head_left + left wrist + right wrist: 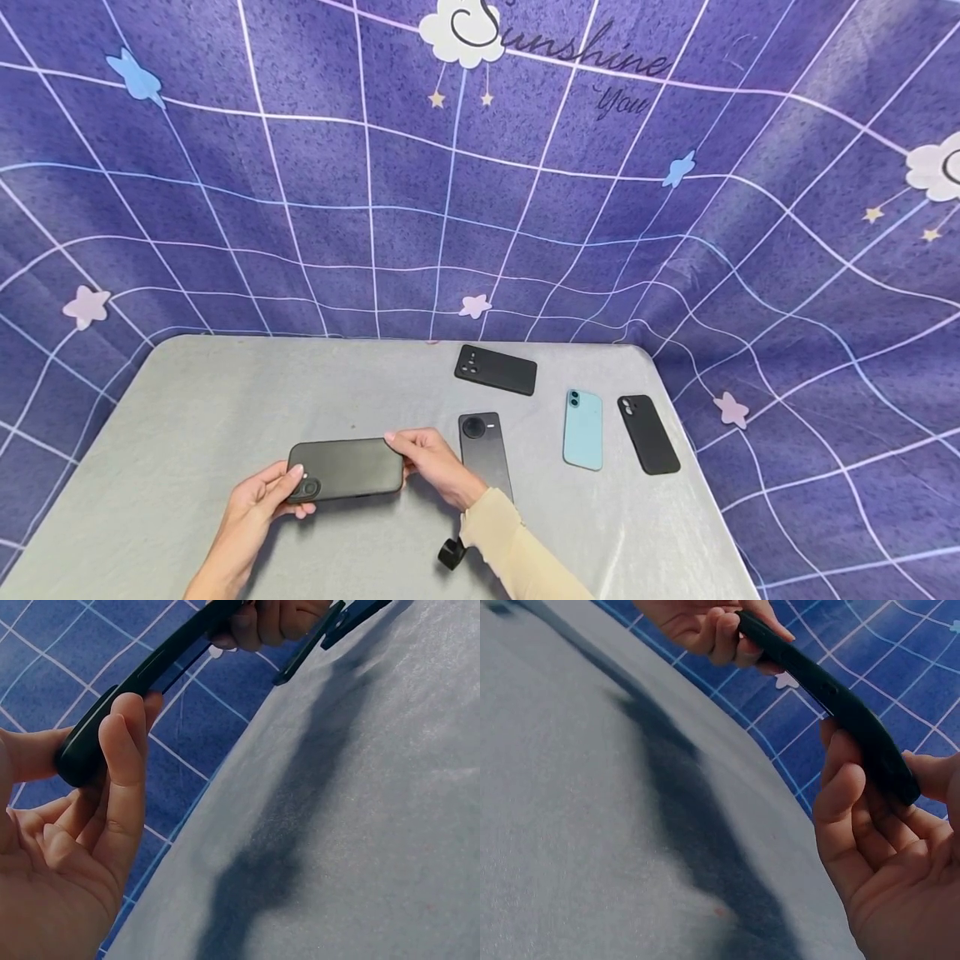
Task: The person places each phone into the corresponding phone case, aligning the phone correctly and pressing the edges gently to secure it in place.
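A dark phone case (348,468) with a round camera ring at its lower left is held sideways above the table, its back turned up in the head view. At its left end my left hand (258,500) pinches it, thumb on top beside the camera ring and fingers underneath. My right hand (435,462) pinches the opposite end, thumb on the upper corner. Edge-on in the left wrist view, the dark case (150,671) looks bowed, with a thin dark edge below it. The right wrist view shows the case (832,697) from its other end; whether a phone sits inside I cannot tell.
A grey phone (483,450) lies partly under the right forearm. Behind it is a black case (497,371); to the right lie a light-blue phone (582,429) and another black case (648,435). The grey table (225,392) meets a purple gridded curtain (405,208).
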`<action>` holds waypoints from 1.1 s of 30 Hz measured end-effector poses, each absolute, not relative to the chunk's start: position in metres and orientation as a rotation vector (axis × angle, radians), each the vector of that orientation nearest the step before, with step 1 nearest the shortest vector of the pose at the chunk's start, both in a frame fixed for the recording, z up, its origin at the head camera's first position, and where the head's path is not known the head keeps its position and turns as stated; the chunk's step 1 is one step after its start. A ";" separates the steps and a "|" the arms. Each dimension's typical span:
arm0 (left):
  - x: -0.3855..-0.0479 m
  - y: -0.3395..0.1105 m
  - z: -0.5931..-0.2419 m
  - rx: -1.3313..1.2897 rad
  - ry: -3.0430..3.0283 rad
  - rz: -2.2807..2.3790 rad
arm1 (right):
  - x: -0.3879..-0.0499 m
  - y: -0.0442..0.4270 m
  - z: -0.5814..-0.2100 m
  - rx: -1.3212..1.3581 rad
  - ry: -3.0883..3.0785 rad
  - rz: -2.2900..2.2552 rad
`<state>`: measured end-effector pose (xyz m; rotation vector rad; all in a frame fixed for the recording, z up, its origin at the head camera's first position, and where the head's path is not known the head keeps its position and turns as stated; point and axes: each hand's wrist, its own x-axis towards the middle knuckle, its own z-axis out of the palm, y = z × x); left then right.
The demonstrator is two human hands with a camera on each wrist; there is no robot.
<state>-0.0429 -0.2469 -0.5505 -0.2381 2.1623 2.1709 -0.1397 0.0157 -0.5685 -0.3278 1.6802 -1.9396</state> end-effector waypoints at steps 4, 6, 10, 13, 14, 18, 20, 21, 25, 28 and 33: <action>-0.042 -0.247 -0.550 -0.233 2.161 2.171 | -0.139 0.015 -0.568 -0.331 1.691 -1.946; -0.043 -0.246 -0.550 -0.238 2.158 2.166 | -0.139 0.015 -0.569 -0.328 1.697 -1.952; -0.044 -0.246 -0.552 -0.257 2.181 2.127 | -0.138 0.015 -0.572 -0.317 1.717 -1.964; -0.045 -0.245 -0.552 -0.288 2.215 2.067 | -0.136 0.015 -0.573 -0.312 1.726 -1.966; -0.046 -0.246 -0.552 -0.300 2.230 2.038 | -0.136 0.015 -0.574 -0.311 1.728 -1.966; -0.047 -0.247 -0.553 -0.374 2.291 1.904 | -0.134 0.016 -0.574 -0.325 1.721 -1.947; -0.047 -0.249 -0.552 -0.408 2.321 1.830 | -0.134 0.017 -0.575 -0.340 1.716 -1.931; -0.047 -0.250 -0.551 -0.422 2.333 1.794 | -0.133 0.017 -0.575 -0.350 1.711 -1.920; -0.047 -0.253 -0.550 -0.417 2.361 1.712 | -0.131 0.018 -0.574 -0.386 1.697 -1.891; -0.047 -0.252 -0.550 -0.407 2.351 1.744 | -0.130 0.018 -0.573 -0.408 1.686 -1.879; -0.046 -0.251 -0.553 -0.415 2.329 1.824 | -0.129 0.018 -0.572 -0.419 1.691 -1.875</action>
